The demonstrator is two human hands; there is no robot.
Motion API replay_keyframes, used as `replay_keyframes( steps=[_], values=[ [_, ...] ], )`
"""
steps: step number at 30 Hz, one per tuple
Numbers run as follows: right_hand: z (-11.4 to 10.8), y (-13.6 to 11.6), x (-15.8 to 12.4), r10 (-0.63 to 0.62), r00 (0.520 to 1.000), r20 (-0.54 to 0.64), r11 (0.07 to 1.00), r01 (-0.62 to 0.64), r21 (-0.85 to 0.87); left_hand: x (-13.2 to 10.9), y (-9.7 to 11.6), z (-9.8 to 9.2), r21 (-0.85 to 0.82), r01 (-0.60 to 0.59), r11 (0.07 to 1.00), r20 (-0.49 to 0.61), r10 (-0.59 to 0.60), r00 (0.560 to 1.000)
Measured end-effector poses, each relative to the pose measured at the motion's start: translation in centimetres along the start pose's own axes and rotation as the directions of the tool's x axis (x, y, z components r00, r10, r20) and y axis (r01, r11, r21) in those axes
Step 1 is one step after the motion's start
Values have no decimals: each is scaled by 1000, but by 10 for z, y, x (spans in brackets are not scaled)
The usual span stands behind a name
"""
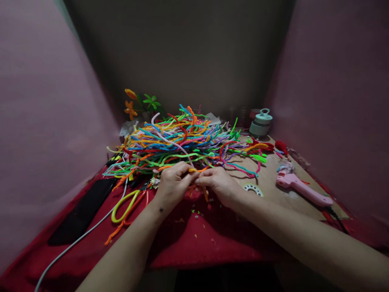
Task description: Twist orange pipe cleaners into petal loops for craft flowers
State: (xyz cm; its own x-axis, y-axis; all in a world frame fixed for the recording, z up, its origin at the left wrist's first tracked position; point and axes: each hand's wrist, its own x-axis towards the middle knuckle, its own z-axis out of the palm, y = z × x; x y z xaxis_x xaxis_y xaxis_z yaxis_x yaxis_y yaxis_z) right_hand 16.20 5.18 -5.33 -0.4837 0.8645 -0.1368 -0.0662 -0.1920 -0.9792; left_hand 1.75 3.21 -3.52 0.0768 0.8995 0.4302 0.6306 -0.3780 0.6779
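My left hand [174, 182] and my right hand [221, 184] meet at the front edge of a big heap of colourful pipe cleaners [170, 140]. Pinched between the fingertips of both is an orange pipe cleaner [192, 170]; an orange end hangs below my right fingers. All fingers are closed, and part of the piece is hidden behind them. Left of my left wrist lie scissors [116, 209] with yellow and orange handles, their blades partly covered by the heap.
A pink glue gun [306, 191] rests on a tan board [273, 202] at right, near a white holed ring [253, 189]. A mint-lidded jar [260, 125] and pipe-cleaner flowers [130, 108] stand behind. At left are a black flat object [83, 213] and a white cable [82, 234].
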Motion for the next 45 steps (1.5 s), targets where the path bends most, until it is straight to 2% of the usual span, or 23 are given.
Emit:
replay_keyframes(
  steps=[3, 5, 8, 11, 13, 14, 17, 19, 21, 24, 27, 32, 37, 45],
  values=[
    [-3, -4, 1, -28, 998, 59, 999, 30, -45, 3, 6, -3, -169, 211, 963, 98, -197, 975],
    [-4, -5, 1, -61, 997, 56, 997, 64, -43, 3, 10, -3, -251, 300, 920, 108, -282, 953],
    [-3, -4, -2, -73, 996, 45, 997, 74, -18, 2, 14, -2, -324, 316, 892, -5, -336, 942],
    [-1, -3, -7, -31, 999, 31, 999, 30, 17, 3, 10, -6, -399, 294, 868, -143, -376, 916],
    [-2, -2, -9, -15, 1000, 4, 999, 14, 40, 5, 5, -9, -489, 299, 820, -160, -421, 893],
    [-3, -1, -9, -15, 1000, -11, 999, 16, 52, 5, 3, -11, -533, 307, 788, -134, -437, 890],
    [-6, 2, -8, -42, 999, -32, 995, 44, 86, 6, 2, -9, -586, 366, 722, 32, -432, 902],
    [-8, 3, -7, -54, 998, -38, 993, 57, 101, 5, 5, -4, -552, 397, 733, 132, -394, 910],
    [-8, 3, -7, -59, 998, -38, 993, 62, 103, 4, 9, 0, -501, 395, 770, 180, -353, 918],
    [-7, 1, -8, -60, 998, 2, 993, 60, 107, 3, 12, 3, -464, 370, 805, 183, -321, 929],
    [-7, 1, -9, -64, 997, 36, 990, 59, 127, 3, 13, 2, -475, 371, 798, 182, -324, 928],
    [-9, 5, -6, -56, 998, -12, 993, 57, 103, 2, 12, 0, -490, 408, 771, 219, -344, 913],
    [-11, 9, -3, -75, 997, 4, 989, 74, 129, 2, 11, -3, -460, 457, 762, 243, -387, 889],
    [-9, 11, -4, -47, 999, -1, 986, 46, 159, 3, 12, -7, -437, 466, 769, 355, -329, 875]
  ],
)
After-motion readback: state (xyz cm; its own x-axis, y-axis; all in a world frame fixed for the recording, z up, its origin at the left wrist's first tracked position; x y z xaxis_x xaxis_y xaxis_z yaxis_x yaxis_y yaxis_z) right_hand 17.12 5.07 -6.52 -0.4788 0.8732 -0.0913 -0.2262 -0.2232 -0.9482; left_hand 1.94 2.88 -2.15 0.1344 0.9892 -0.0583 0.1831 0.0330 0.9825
